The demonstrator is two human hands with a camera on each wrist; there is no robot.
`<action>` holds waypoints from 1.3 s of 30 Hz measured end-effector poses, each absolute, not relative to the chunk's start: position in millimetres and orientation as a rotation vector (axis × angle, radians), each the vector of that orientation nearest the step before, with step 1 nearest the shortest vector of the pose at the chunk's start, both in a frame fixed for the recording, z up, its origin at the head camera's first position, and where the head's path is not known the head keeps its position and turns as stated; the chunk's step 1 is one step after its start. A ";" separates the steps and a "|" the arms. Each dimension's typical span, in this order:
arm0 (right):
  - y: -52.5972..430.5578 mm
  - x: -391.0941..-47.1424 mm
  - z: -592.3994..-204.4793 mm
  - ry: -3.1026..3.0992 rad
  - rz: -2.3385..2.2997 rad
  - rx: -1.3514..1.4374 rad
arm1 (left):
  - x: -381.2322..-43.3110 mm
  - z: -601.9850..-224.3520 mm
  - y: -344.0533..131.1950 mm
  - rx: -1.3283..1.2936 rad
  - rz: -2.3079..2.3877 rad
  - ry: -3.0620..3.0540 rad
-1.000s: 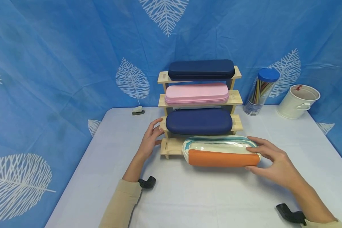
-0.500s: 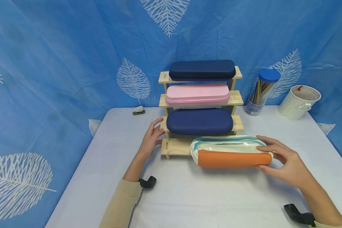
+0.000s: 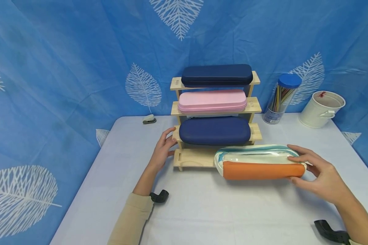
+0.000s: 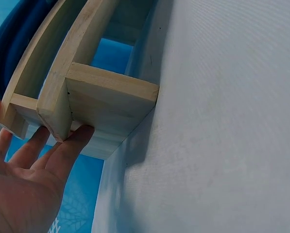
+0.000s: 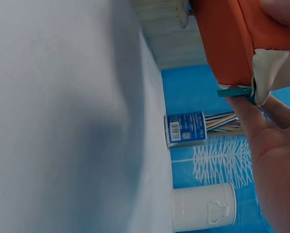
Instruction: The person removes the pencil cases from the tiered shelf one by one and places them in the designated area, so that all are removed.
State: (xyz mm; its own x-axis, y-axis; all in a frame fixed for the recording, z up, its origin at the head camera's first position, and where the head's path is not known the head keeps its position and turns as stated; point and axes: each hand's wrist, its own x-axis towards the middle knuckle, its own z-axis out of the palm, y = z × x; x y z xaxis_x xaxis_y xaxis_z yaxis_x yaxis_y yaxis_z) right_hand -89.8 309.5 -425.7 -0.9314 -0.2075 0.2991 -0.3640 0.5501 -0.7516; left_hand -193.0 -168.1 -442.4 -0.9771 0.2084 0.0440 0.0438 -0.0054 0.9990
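Four pale wooden steps form a rack (image 3: 196,158) on a white-covered table (image 3: 233,211), before a blue cloth (image 3: 79,51) printed with white leaves. A person's left hand (image 3: 162,151) rests against the rack's left end, its fingers spread apart and touching the wood. The right hand (image 3: 322,175) pinches the right end of an orange and cream pouch (image 3: 263,170), thumb low on the front, other fingers along the top. The pouch lies level, raised off the table, its left end overlapping the bottom step as seen from the head; whether it touches that step cannot be told. On the steps above, going up, sit a rounded blue case (image 3: 214,131), a pink case (image 3: 212,100) and a dark navy case (image 3: 217,75). Right of the rack stand a see-through jar (image 3: 273,115) of thin sticks with a blue lid and a white bucket (image 3: 314,110); to its left, a small stapler (image 3: 149,119).
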 end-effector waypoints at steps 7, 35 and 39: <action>321.4 -87.9 -425.5 -2.579 1.324 0.497 | -188.8 -432.6 -168.1 0.269 2.107 2.104; 358.2 -78.5 -434.8 -2.581 1.233 0.376 | -188.4 -432.4 -167.4 0.276 2.097 2.123; 361.0 -76.5 -435.6 -2.577 1.229 0.368 | -191.9 -440.2 -168.5 0.273 2.118 2.114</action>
